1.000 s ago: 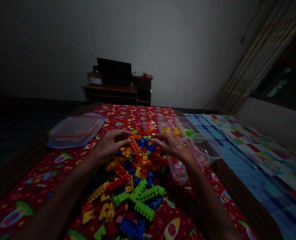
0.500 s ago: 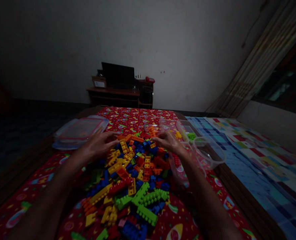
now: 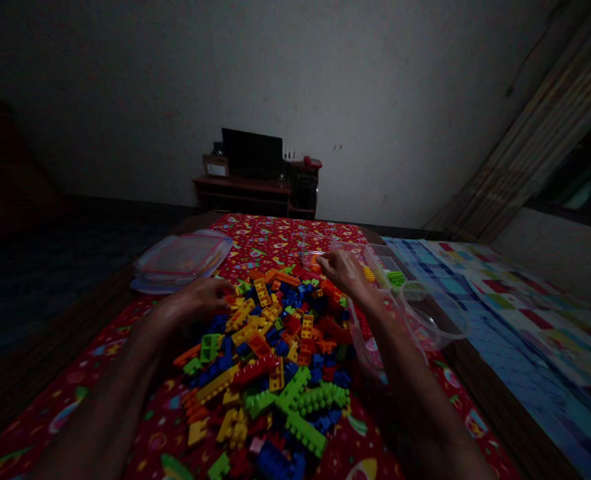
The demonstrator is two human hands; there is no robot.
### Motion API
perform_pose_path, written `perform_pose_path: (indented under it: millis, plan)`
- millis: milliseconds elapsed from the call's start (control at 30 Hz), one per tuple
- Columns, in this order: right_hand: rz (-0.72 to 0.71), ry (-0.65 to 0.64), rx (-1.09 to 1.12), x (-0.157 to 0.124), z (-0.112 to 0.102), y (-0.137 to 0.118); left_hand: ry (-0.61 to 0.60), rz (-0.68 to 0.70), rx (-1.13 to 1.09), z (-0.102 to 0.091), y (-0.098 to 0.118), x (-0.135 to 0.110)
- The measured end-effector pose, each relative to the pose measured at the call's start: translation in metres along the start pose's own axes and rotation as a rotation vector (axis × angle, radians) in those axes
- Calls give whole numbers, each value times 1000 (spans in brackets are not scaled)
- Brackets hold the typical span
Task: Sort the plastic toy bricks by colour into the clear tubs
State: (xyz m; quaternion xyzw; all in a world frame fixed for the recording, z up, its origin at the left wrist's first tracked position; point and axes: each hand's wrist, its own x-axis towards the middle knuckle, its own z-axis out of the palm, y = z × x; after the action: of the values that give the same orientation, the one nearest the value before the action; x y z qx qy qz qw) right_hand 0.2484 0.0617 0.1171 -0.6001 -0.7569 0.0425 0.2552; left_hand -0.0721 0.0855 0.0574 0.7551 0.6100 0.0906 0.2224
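A mixed pile of plastic toy building bricks (image 3: pixel 270 327) lies on a red patterned cloth (image 3: pixel 275 237). At the pile's left edge is my left hand (image 3: pixel 202 297), its thumb and fingers bent round an orange-red brick (image 3: pixel 230 300), partly hidden. My right hand (image 3: pixel 345 270) hovers past the pile's far right side, over a clear container holding orange bricks (image 3: pixel 316 265). Its fingers are drawn together, and whatever they pinch is too dark to make out. Beneath my right forearm, a clear container (image 3: pixel 360 343) holds red bricks.
Stacked clear lids (image 3: pixel 180 260) lie to the left. On the right, compartments hold yellow bricks (image 3: pixel 369 273) and green bricks (image 3: pixel 396 278), beside a round clear tub (image 3: pixel 438 317). A bed with a checked cover (image 3: pixel 500 300) adjoins the table. A desk with a monitor (image 3: pixel 252 153) stands by the wall.
My view has turned slightly left. My left hand has drawn back and closed at the pile's left edge. My right hand has moved farther forward, over the orange bricks' container.
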Motion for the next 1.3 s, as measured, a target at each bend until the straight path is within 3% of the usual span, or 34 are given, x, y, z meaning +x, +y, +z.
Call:
perform_pose_path:
  millis: [167, 267, 433, 533, 667, 767, 967, 1033, 1167, 1300]
  plan:
    - [-139, -63, 160, -46, 2, -24, 160, 46, -262, -11, 11, -3]
    - [-200, -108, 199, -58, 7, -32, 270, 104, -409, -16, 34, -13]
    - [-247, -119, 306, -61, 18, -41, 168, 179, -651, -2, 84, -28]
    - [-214, -162, 283, -59, 20, -43, 92, 223, -706, 12, 97, -27]
    - [-182, -187, 229, -60, 18, -40, 62, 237, -693, 20, 92, -19]
    - [-173, -157, 206, -58, 14, -32, 114, 272, -636, 17, 83, -14]
    - [-19, -5, 36, -16, -7, -3, 480, 276, -139, 20, 51, 3]
    - [42, -5, -82, 6, -14, 6, 468, 289, -59, 28, 38, 11]
    - [118, -48, -270, 43, -13, 22, 308, 290, -13, 43, 24, 19]
    - [110, -84, -344, 59, 1, 29, 342, 310, -38, 42, 24, 19]
